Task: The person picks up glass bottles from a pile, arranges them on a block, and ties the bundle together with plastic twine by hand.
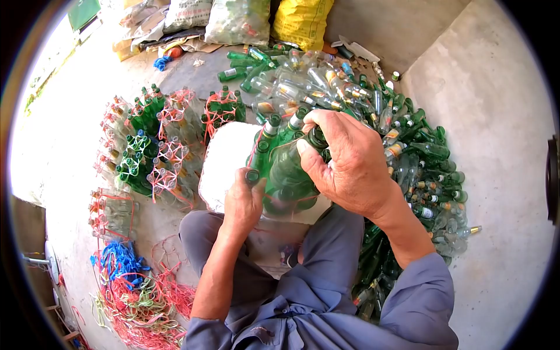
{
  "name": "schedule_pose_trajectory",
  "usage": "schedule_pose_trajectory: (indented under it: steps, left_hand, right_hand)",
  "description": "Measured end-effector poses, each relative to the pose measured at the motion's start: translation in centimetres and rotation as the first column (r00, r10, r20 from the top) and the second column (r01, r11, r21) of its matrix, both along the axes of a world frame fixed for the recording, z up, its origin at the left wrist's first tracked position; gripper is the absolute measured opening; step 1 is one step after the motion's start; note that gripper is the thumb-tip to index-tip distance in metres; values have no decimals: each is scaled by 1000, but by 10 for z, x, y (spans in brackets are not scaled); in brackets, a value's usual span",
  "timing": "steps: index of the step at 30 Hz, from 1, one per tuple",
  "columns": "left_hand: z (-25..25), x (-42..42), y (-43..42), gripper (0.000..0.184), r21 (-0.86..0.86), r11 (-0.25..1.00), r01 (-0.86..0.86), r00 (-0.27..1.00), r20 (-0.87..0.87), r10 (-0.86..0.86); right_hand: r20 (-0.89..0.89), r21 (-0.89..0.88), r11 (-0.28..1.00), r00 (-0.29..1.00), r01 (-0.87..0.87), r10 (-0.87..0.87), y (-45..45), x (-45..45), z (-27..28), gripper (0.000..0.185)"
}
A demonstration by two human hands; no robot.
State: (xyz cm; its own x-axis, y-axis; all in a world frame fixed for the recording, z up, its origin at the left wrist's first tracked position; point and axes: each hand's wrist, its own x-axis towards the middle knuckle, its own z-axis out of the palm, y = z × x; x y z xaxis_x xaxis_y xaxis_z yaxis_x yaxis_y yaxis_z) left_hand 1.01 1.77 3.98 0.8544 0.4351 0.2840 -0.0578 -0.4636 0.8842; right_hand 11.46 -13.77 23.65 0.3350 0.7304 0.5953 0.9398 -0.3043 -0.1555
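A cluster of green glass bottles (280,169) stands upright between my knees, in front of a white slab-like surface (224,157). Thin reddish string (284,142) runs across the necks toward my right hand. My left hand (240,201) is closed around a green bottle at the cluster's near left, its mouth showing above the thumb. On the other side, my right hand (353,160) curls its thumb and forefinger about the neck of a dark green bottle (317,137). Whether those fingers also pinch the string is hidden.
Bundles of tied bottles (154,140) stand at left. Below them lies a tangle of pink string (143,309) with blue string (121,262). Loose bottles (429,175) pile up along the right and back. A yellow sack (300,23) and a clear sack (238,22) stand behind.
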Motion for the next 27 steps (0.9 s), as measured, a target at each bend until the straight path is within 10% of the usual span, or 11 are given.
schedule_pose_trajectory:
  steps: [19, 27]
  left_hand:
    - [6, 0, -3, 36, -18, 999, -34, 995, -96, 32]
    - [3, 1, -7, 21, 26, 998, -51, 996, -71, 52]
  right_hand:
    - [-423, 256, 951, 905, 173, -51, 0, -19, -30, 18]
    - [-354, -25, 995, 930, 93, -95, 7, 11, -28, 21]
